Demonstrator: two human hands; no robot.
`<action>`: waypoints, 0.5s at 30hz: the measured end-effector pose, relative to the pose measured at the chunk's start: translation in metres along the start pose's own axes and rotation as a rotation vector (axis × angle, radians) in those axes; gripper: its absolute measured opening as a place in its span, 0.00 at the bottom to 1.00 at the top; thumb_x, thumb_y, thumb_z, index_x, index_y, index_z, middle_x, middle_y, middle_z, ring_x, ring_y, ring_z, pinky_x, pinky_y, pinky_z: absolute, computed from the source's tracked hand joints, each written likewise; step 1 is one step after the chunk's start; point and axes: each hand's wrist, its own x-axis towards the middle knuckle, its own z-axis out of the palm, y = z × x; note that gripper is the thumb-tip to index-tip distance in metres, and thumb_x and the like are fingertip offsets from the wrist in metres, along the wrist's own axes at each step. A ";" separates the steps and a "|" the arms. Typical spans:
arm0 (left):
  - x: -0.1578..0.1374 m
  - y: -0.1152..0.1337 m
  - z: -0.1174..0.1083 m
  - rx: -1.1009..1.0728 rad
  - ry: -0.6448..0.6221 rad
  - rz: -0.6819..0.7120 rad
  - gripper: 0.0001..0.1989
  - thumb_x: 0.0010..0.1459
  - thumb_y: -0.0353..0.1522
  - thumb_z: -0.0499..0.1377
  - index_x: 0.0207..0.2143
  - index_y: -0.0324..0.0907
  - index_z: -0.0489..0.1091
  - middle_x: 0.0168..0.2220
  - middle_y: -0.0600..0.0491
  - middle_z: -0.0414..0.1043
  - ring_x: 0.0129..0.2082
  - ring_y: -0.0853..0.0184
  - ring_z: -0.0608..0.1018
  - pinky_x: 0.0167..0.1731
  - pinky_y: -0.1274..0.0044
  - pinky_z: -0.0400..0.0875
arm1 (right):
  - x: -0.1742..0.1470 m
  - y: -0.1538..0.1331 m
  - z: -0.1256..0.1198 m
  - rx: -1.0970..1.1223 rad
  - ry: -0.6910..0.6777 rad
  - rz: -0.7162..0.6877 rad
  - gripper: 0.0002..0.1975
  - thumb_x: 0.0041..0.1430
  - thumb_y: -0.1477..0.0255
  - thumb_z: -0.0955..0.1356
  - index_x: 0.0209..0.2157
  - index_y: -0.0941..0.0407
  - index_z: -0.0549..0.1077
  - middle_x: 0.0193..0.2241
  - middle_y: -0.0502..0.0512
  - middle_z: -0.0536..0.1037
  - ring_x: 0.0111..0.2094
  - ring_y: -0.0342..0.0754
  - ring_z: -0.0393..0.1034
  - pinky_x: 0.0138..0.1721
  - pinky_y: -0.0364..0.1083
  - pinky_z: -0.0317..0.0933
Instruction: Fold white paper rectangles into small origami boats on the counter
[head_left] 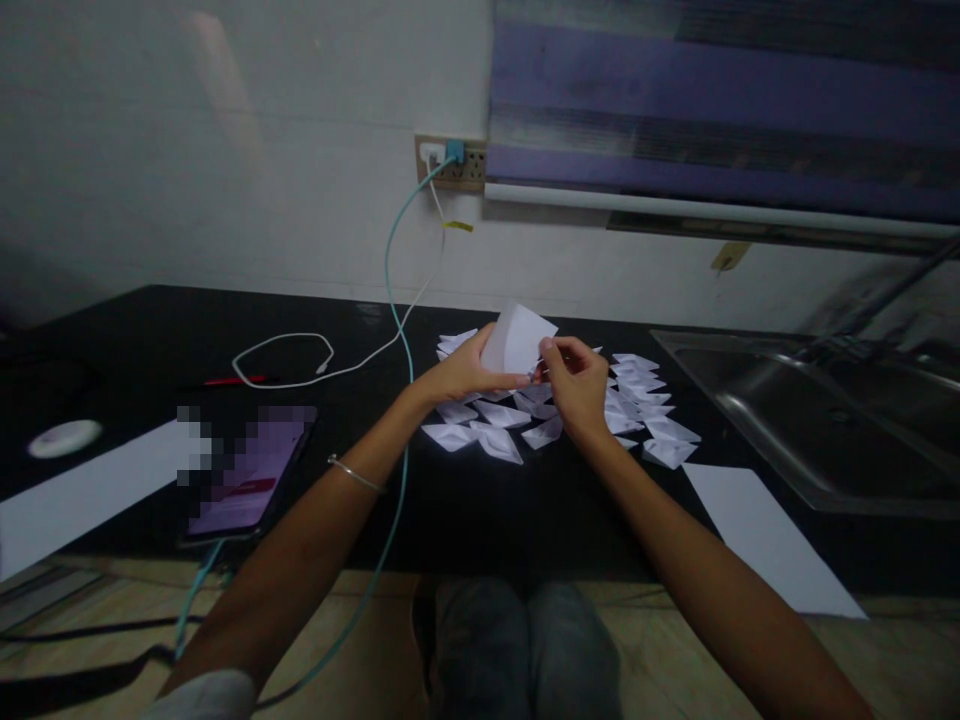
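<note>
A partly folded piece of white paper (517,338) is held up between my two hands, above the dark counter. My left hand (472,368) grips it from the left, thumb along its lower edge. At its lower right corner, my right hand (577,380) pinches the paper between thumb and fingers. Below and around both hands lie many small folded paper boats (499,440), some overlapping. More boats (641,385) sit in a column to the right of my right hand. My hands hide part of the group.
A metal sink (750,430) is set in the counter at right, with white paper sheets (772,540) before it. At left are a tablet (255,480), a long white sheet (97,485), a white round object (65,438) and a red pen (236,380). A teal cable (406,480) crosses the counter.
</note>
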 end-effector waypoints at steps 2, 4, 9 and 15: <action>0.002 -0.002 0.001 0.075 0.031 0.069 0.37 0.44 0.39 0.70 0.56 0.42 0.63 0.45 0.43 0.73 0.43 0.54 0.76 0.36 0.66 0.75 | -0.001 0.000 0.001 0.034 -0.046 0.026 0.18 0.58 0.54 0.68 0.29 0.55 0.71 0.20 0.47 0.70 0.22 0.43 0.69 0.24 0.42 0.66; 0.004 -0.004 0.001 0.187 0.065 0.136 0.38 0.43 0.40 0.71 0.56 0.41 0.63 0.48 0.43 0.71 0.48 0.52 0.74 0.44 0.64 0.73 | -0.002 0.002 0.001 0.037 -0.073 0.041 0.19 0.60 0.52 0.66 0.28 0.54 0.70 0.22 0.48 0.70 0.24 0.43 0.69 0.26 0.42 0.67; 0.007 -0.012 0.000 0.379 0.088 0.236 0.44 0.44 0.39 0.70 0.61 0.41 0.55 0.55 0.39 0.67 0.51 0.50 0.73 0.49 0.63 0.68 | -0.005 0.002 0.003 -0.090 -0.099 -0.034 0.18 0.56 0.53 0.70 0.29 0.56 0.72 0.26 0.51 0.73 0.29 0.45 0.70 0.27 0.42 0.65; 0.013 -0.028 -0.003 0.440 0.156 0.337 0.46 0.46 0.34 0.68 0.63 0.40 0.49 0.54 0.38 0.67 0.49 0.52 0.74 0.46 0.63 0.70 | -0.007 -0.008 0.005 -0.101 -0.079 -0.018 0.22 0.51 0.52 0.72 0.38 0.56 0.76 0.35 0.56 0.77 0.34 0.49 0.72 0.28 0.45 0.66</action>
